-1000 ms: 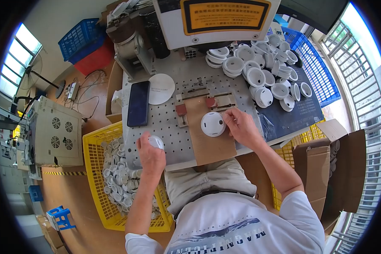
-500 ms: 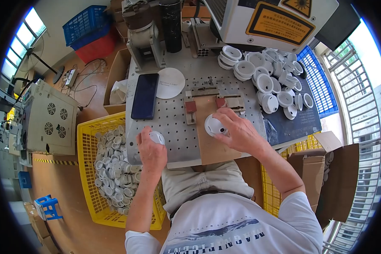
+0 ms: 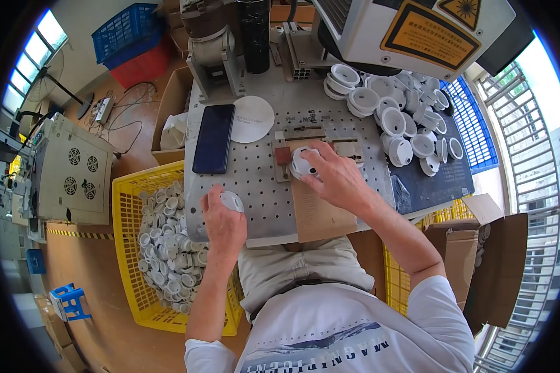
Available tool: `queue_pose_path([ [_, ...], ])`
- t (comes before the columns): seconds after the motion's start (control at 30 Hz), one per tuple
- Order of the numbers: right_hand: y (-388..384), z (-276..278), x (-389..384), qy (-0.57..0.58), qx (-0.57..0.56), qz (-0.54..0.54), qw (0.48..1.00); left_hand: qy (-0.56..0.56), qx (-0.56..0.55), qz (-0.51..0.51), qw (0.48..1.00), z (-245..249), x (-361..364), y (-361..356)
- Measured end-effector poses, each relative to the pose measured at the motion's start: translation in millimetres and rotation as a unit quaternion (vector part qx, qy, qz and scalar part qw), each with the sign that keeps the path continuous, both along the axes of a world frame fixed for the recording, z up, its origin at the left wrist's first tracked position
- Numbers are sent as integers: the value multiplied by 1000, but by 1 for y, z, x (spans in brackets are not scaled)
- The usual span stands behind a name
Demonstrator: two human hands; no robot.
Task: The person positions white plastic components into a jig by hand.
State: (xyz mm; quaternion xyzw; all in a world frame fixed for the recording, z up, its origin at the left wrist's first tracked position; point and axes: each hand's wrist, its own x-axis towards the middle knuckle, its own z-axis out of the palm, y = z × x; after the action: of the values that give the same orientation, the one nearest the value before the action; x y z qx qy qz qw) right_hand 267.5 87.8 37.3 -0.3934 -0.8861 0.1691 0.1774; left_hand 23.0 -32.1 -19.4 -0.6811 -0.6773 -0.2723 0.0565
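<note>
My right hand (image 3: 339,177) grips a white plastic cup lid (image 3: 302,164) between thumb and fingers. That lid sits at the metal fixture, beside the left red-brown block (image 3: 282,155); the fixture's other block is mostly hidden behind my hand. Near the front left edge of the perforated metal plate (image 3: 261,186), my left hand (image 3: 223,217) is closed on another white cup lid (image 3: 233,201). A strip of brown cardboard (image 3: 320,217) runs from the fixture to the front edge, under my right hand.
A dark phone (image 3: 214,139) and a white disc (image 3: 254,119) lie on the plate. Piled lids (image 3: 392,122) cover the right side. A yellow basket (image 3: 121,248) of lids stands at left. Overhead hangs a machine head (image 3: 367,37) with warning labels; a cardboard box (image 3: 498,267) is at right.
My right hand has carried its lid away from me and slightly left, up to the fixture between the blocks. My left hand stays in place with its lid.
</note>
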Motion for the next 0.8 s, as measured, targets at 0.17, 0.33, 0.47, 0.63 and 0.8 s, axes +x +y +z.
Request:
queue_pose_path([
  [0.17,0,-3,-2,-1,0,-21,1000,-7,1,3,1000,-2,-1,1],
  [0.33,-4,-8,-7,21,27,-42,999,2,2,-2,1000,-1,-2,1],
  [0.47,2,-8,-13,29,15,-59,998,12,12,-14,1000,-3,-3,2],
  [0.63,10,-12,-13,21,30,-60,998,20,7,-8,1000,-5,-4,2],
  [0.8,-4,-3,-8,42,44,-111,992,19,14,1,1000,-6,-3,1],
])
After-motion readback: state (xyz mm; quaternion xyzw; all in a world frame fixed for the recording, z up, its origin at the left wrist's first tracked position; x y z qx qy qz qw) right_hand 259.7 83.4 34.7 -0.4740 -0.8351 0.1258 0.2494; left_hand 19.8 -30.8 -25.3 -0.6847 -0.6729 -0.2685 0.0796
